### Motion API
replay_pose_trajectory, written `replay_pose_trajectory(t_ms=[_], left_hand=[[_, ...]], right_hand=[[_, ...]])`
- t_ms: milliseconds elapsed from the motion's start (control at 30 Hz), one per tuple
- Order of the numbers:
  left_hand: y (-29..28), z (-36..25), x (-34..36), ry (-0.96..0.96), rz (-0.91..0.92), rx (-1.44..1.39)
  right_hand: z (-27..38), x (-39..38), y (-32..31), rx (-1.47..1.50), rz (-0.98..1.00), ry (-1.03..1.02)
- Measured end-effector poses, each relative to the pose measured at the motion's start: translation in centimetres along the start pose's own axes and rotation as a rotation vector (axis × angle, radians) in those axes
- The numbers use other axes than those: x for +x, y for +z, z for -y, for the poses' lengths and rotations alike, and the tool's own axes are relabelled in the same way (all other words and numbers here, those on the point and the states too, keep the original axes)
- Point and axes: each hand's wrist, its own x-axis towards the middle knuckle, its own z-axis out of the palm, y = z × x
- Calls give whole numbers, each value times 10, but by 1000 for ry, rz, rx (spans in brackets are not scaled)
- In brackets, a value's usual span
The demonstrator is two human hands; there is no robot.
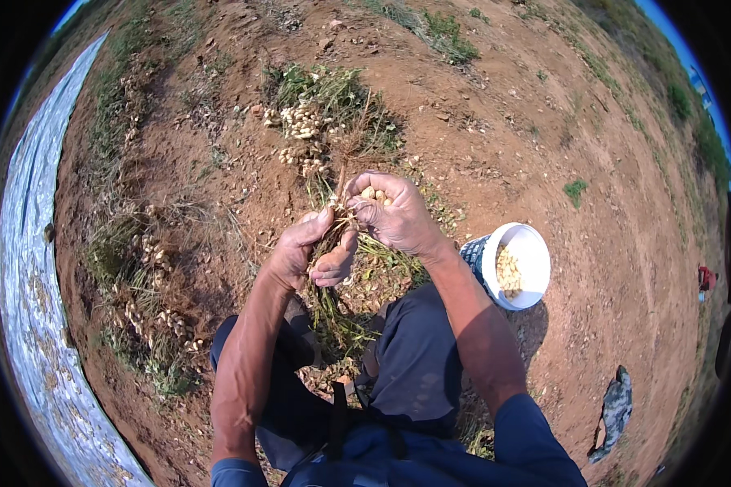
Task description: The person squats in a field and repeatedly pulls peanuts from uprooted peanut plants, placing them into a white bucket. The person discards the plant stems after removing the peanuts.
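My left hand [299,250] is closed around the stems of an uprooted peanut plant [328,307], its thumb beside the roots. The leafy end of the plant hangs down between my knees, while its thin brown roots point up and away. Against the root end, the fingers of my right hand [406,221] are bent inward. Several pale peanuts [374,194] are cupped in that right hand. What its fingertips pinch at the roots is too small to make out.
A white bucket [536,243] with peanuts in it stands right of my right forearm. Pulled peanut plants lie in a heap [300,122] ahead and another heap [158,325] at left. A long silvery sheet [32,243] runs along the left edge. A grey patterned cloth-like item [616,410] lies at lower right.
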Motion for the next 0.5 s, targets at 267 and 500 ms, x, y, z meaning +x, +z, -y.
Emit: replay_pose_trajectory(t_ms=[267, 500], left_hand=[[13, 1, 6, 105, -162, 228], [13, 0, 17, 173, -425, 654]], right_hand=[[-3, 6, 18, -120, -208, -231], [-9, 4, 21, -764, -501, -457]])
